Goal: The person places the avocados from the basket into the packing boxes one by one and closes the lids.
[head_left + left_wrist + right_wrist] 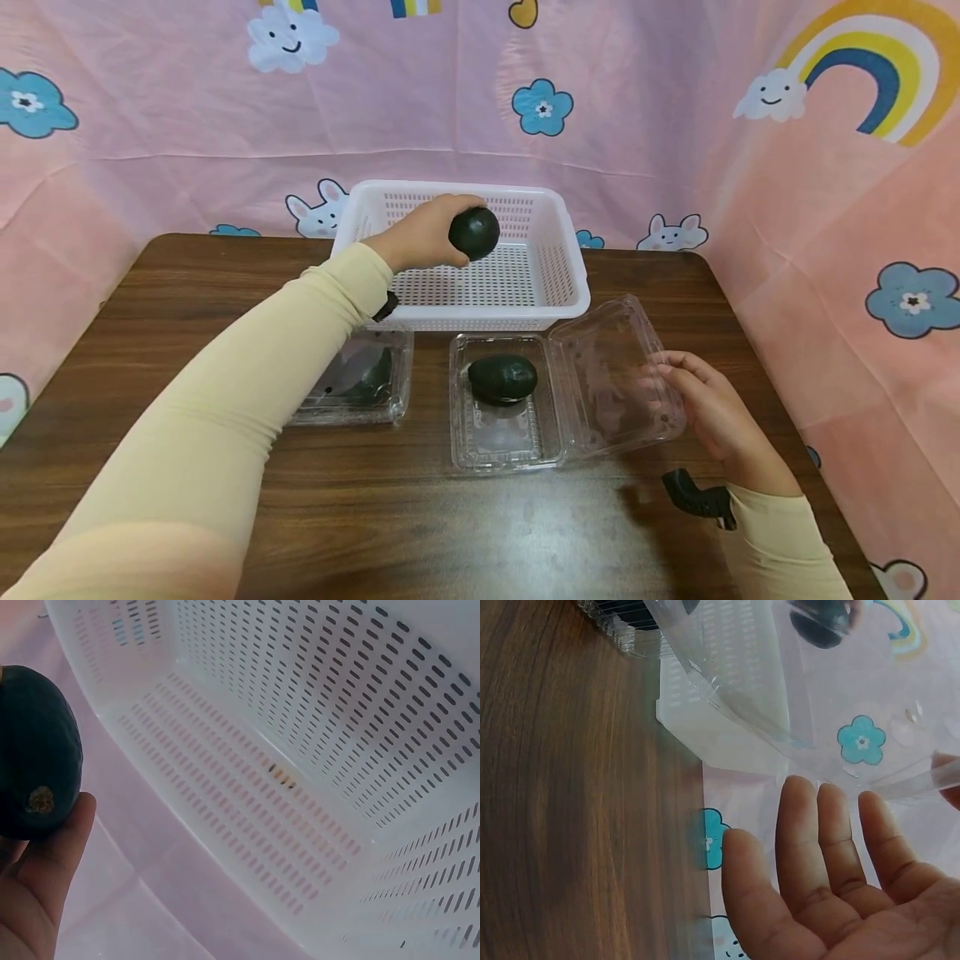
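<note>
My left hand [427, 233] grips a dark green avocado [474, 233] above the white plastic basket [480, 313]. The avocado's stem end shows in the left wrist view. A second avocado [502, 378] lies in the near-side clear clamshell container [506, 460], whose lid [611, 392] stands tilted up to the right. At the lid's outer edge, my right hand [716, 408] holds it between thumb and fingers; the other fingers are loosely extended in the right wrist view.
Left of that container, partly under my left sleeve, sits a closed clear clamshell [401, 392] with dark contents. The brown wooden table [360, 508] ends at a patterned pink cloth [637, 150] at the back and right.
</note>
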### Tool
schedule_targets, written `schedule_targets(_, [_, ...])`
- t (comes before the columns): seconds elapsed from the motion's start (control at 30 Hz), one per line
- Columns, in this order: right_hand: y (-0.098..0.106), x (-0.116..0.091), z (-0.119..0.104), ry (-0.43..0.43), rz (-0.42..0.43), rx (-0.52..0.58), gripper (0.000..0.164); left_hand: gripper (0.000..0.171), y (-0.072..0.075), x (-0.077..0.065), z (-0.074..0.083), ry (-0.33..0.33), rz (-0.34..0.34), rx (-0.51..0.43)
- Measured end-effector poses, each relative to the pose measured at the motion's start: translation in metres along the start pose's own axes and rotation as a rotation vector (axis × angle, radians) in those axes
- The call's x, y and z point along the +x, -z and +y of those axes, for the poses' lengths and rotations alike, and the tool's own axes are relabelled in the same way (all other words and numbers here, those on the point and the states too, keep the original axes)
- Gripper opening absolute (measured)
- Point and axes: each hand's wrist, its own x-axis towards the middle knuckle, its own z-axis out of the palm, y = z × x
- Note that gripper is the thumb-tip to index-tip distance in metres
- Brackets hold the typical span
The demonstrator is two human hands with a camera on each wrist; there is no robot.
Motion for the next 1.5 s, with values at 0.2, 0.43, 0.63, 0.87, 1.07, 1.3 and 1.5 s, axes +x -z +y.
schedule_targets(0.2, [0.000,-0.001,-0.001,0.002,0.005,0.015,0.013,0.077,-0.003,-0.008,0.005,-0.045,0.013,-0.001])
schedule_targets(0.43, [0.000,-0.002,-0.001,0.006,0.015,0.030,0.012,0.079,-0.004,-0.016,0.008,-0.053,0.017,0.000])
schedule_targets(0.63, [-0.001,-0.002,-0.002,-0.002,0.019,0.048,0.013,0.080,-0.004,-0.022,0.010,-0.064,0.028,-0.005])
schedule_targets(0.87, [-0.003,-0.002,-0.004,-0.009,0.029,0.069,0.011,0.077,-0.007,-0.029,0.013,-0.093,0.054,-0.009])
schedule_targets(1.07, [-0.004,-0.004,-0.005,-0.005,0.022,0.078,0.011,0.080,-0.012,-0.034,0.014,-0.098,0.050,-0.017])
schedule_targets(1.3, [-0.001,-0.005,-0.005,-0.002,0.018,0.093,0.011,0.077,-0.013,-0.041,0.018,-0.114,0.060,-0.018])
schedule_targets(1.5, [-0.002,-0.006,-0.006,-0.003,0.023,0.087,0.011,0.077,-0.015,-0.050,0.023,-0.116,0.069,-0.025])
